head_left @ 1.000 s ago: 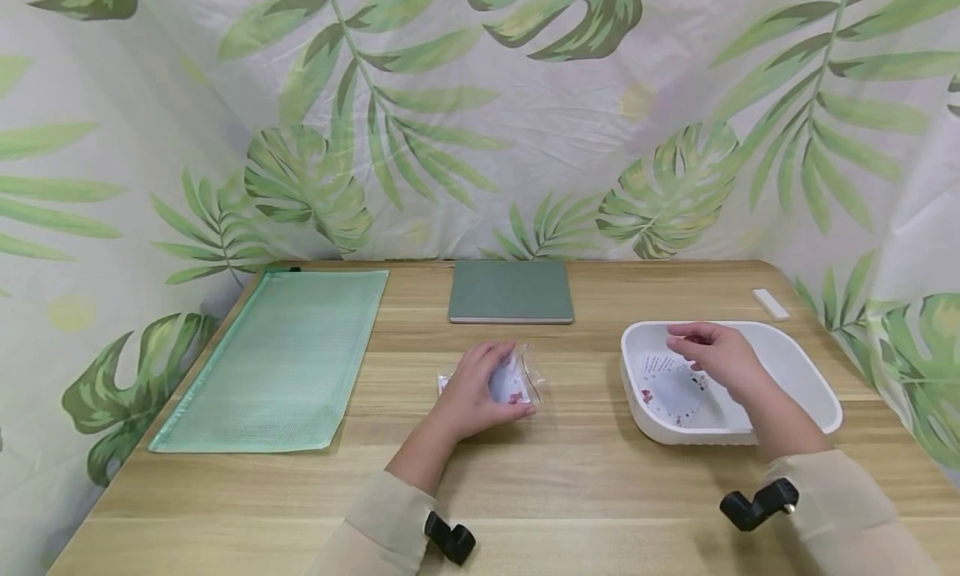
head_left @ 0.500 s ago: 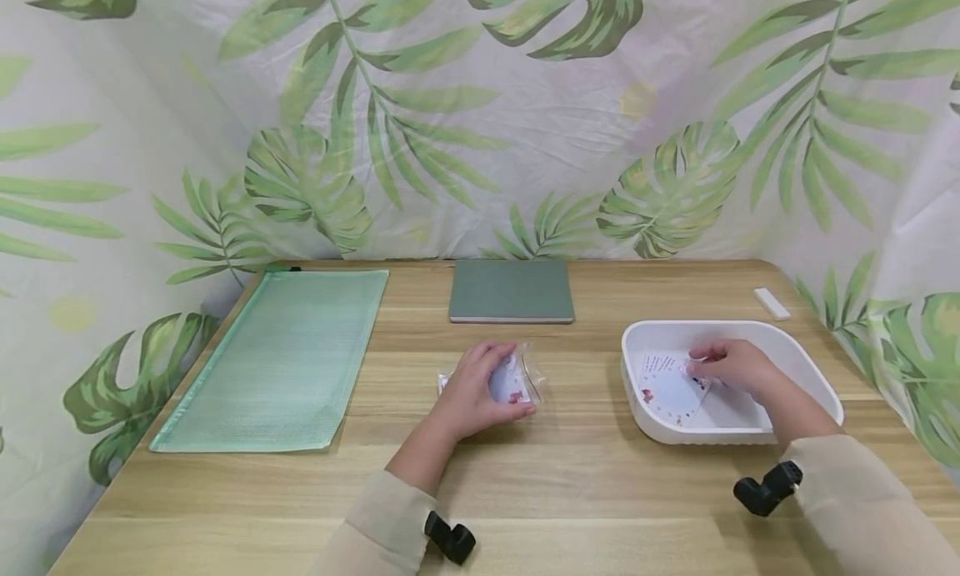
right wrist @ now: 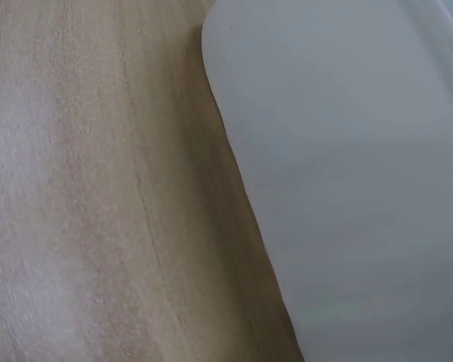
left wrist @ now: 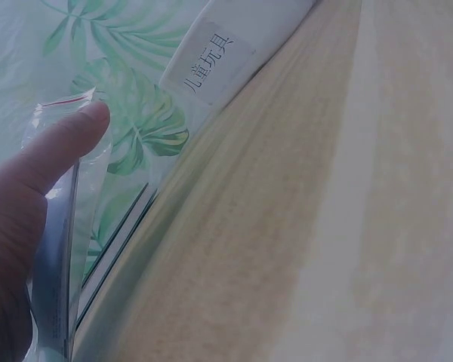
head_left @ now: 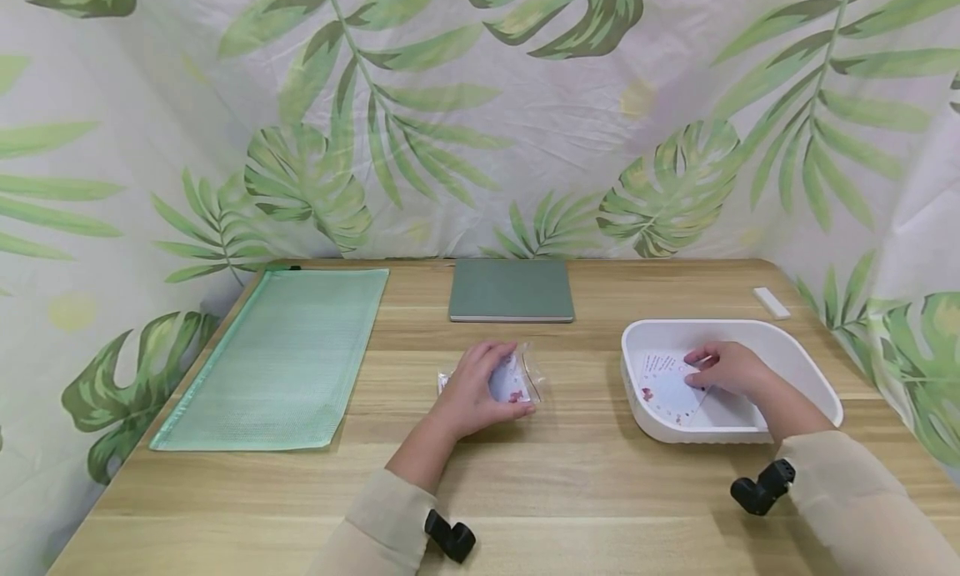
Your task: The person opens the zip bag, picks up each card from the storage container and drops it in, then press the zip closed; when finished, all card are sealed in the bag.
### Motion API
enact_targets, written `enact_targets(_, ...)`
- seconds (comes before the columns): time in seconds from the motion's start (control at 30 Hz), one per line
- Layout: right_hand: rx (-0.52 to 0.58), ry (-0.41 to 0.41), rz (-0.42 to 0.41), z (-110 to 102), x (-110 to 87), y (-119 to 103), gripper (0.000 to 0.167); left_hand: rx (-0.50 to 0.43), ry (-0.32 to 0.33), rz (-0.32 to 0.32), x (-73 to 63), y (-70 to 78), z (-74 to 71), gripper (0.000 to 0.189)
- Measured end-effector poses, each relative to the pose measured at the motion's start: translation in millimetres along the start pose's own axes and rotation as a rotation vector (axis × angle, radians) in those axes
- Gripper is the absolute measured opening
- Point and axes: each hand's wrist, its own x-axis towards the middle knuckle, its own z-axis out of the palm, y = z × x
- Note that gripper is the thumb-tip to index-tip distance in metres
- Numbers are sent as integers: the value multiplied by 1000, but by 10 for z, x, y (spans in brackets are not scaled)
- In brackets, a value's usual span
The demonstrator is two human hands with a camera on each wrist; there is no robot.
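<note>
In the head view my left hand point(head_left: 476, 393) grips a clear zip bag point(head_left: 531, 378) upright on the table, thumb in front and fingers behind. Pale blue printed note paper point(head_left: 510, 383) shows through the plastic. The left wrist view has the thumb point(left wrist: 68, 147) against the bag point(left wrist: 60, 226). At the right, my right hand point(head_left: 731, 369) reaches into a white plastic basin point(head_left: 806, 376). Its thumb and fingertips stand slightly apart at a pale blue printed sheet point(head_left: 667, 397) lying inside. Only the basin's outer wall point(right wrist: 347, 173) and table appear in the right wrist view; that hand is hidden there.
A green mesh zip pouch point(head_left: 277, 359) lies flat at the left. Behind my left hand, a dark green notebook point(head_left: 512, 291) lies near the table's back edge. A small white bar point(head_left: 771, 303) lies behind the basin. A leaf-patterned cloth point(head_left: 420, 142) hangs behind the table.
My right hand has come down into the basin onto the printed sheet, and its thumb and fingertips have parted a little. The left hand and the bag have stayed in place.
</note>
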Motion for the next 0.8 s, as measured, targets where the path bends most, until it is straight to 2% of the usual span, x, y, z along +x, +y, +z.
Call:
enact_targets(0.4, 83, 29, 26, -49, -30, 7, 49, -15, -11, -2, 1, 12, -18, 88)
enact_targets(0.8, 158, 65, -93, -211, -217, -58, 52, -10, -9, -10, -8, 21, -18, 87)
